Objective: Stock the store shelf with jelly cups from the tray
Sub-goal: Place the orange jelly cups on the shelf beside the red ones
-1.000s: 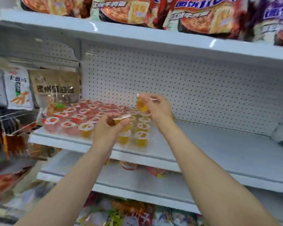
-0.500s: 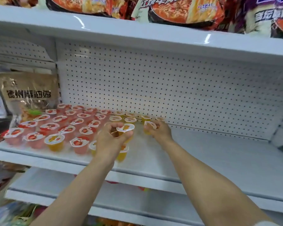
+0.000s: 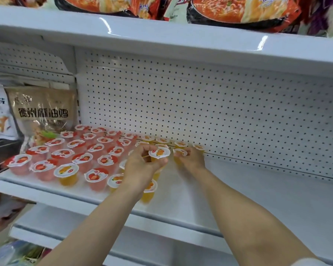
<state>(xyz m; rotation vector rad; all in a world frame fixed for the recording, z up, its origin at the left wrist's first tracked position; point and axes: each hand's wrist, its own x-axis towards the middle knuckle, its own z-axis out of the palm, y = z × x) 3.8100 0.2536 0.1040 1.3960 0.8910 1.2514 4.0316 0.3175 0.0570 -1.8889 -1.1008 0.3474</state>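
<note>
Several red jelly cups (image 3: 81, 162) stand in rows on the left of the white shelf (image 3: 258, 196), with several orange cups (image 3: 66, 173) to their right and at the front. My left hand (image 3: 142, 167) holds an orange jelly cup (image 3: 159, 153) just above the orange rows. My right hand (image 3: 190, 160) grips another orange cup (image 3: 179, 154) low at the shelf, beside the right end of the rows near the pegboard back. The tray is out of view.
A perforated white back panel (image 3: 219, 116) closes the shelf. Brown and white snack bags (image 3: 42, 112) hang at the left. Noodle packets (image 3: 238, 8) sit on the shelf above. A lower shelf (image 3: 161, 252) shows below.
Both hands moved forward and down to the shelf with their cups. The right hand's cup came down from mid-air to the shelf surface near the back row.
</note>
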